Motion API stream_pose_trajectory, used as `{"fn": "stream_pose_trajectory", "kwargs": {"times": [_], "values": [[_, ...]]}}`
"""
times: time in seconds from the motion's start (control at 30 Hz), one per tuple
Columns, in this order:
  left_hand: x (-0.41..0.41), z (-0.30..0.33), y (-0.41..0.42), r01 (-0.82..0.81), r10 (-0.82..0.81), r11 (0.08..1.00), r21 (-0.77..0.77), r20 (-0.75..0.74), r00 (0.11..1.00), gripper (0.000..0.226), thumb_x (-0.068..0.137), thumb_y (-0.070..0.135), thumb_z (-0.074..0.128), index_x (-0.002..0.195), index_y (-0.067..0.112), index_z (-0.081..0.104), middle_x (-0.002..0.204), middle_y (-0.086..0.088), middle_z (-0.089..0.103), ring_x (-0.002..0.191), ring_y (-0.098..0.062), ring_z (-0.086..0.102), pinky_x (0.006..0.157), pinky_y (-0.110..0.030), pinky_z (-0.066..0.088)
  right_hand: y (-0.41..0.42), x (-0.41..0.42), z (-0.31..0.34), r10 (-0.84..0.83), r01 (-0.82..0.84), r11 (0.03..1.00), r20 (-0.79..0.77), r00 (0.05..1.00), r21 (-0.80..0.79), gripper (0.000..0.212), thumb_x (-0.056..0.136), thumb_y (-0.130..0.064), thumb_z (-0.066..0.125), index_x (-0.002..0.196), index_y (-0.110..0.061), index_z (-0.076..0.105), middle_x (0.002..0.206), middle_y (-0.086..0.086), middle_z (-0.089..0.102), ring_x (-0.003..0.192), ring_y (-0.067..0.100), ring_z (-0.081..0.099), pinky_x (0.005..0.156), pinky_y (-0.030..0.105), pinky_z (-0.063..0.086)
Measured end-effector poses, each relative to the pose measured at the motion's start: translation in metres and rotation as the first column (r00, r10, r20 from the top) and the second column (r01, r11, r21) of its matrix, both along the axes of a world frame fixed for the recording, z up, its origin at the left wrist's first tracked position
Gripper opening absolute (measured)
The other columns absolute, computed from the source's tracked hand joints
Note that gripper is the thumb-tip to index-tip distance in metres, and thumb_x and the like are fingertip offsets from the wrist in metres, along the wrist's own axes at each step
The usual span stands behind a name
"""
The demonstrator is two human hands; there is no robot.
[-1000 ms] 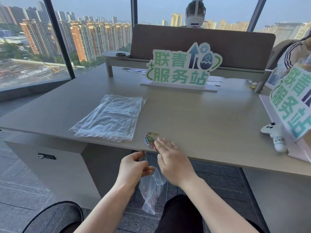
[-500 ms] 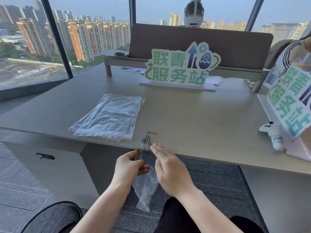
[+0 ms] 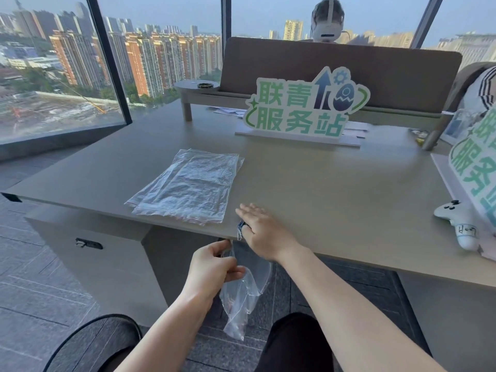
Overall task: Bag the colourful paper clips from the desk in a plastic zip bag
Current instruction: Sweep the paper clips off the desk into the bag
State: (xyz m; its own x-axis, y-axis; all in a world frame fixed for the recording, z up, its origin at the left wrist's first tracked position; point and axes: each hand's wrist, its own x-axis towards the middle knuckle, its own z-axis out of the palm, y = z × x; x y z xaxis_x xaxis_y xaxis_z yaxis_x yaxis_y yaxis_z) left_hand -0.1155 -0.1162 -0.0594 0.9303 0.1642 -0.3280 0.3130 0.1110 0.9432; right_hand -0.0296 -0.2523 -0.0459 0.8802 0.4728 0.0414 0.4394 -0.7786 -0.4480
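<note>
**Clips at the desk edge, bag waiting below**

Nearest, at six o'clock, the left hand [image 3: 212, 267] pinches the mouth of the zip bag [image 3: 241, 299] between thumb and fingers; the bag hangs limp below the desk [image 3: 335, 189] edge. It is thin, soft and slippery, so I judge it best held by the stiffer zip strip. Just above, the right hand [image 3: 264, 229] lies flat on the desk edge, fingers straight and together, clamping nothing. The paper clips [image 3: 239, 229] peek from under its thumb side, at nine o'clock of the palm. Light and smooth, they should slide more easily than pinch. Farther off, at eleven o'clock, lies a stack of spare bags [image 3: 188, 186].
</note>
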Motion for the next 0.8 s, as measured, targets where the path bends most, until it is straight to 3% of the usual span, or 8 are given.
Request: {"fn": "stream_pose_trajectory", "kwargs": {"times": [0.33, 0.6, 0.8], "values": [[0.001, 0.003, 0.000, -0.020, 0.020, 1.000, -0.024, 0.004, 1.000, 0.045, 0.083, -0.018, 0.053, 0.125, -0.002, 0.061, 0.115, -0.027, 0.067, 0.052, -0.017, 0.071, 0.052, -0.019, 0.056, -0.006, -0.029, -0.006, 0.066, -0.065, 0.998, 0.126, 0.990, -0.006, 0.050, 0.097, -0.015, 0.034, 0.148, -0.014, 0.034, 0.158, 0.002, 0.024, 0.147, 0.015, 0.014, 0.119, 0.024, 0.003], [0.000, 0.004, -0.002, -0.021, 0.021, 0.999, -0.029, 0.012, 1.000, 0.054, 0.083, -0.018, 0.054, 0.135, -0.004, 0.051, 0.128, -0.023, 0.061, 0.052, -0.015, 0.071, 0.051, -0.018, 0.055, -0.012, -0.056, -0.012, 0.101, -0.109, 0.993, 0.148, 0.984, 0.047, 0.053, 0.095, -0.013, 0.033, 0.148, -0.012, 0.033, 0.158, 0.003, 0.024, 0.147, 0.012, 0.013, 0.118, 0.021, 0.002], [-0.008, 0.011, -0.007, -0.001, 0.002, 1.000, -0.013, 0.045, 0.999, 0.048, 0.082, -0.020, 0.050, 0.122, 0.003, 0.064, 0.108, -0.014, 0.072, 0.052, -0.012, 0.069, 0.052, -0.019, 0.056, -0.015, -0.081, -0.013, 0.120, -0.140, 0.981, 0.155, 0.981, 0.132, 0.056, 0.091, -0.010, 0.031, 0.147, -0.013, 0.036, 0.155, 0.000, 0.031, 0.145, 0.006, 0.019, 0.117, 0.018, 0.006]]}}
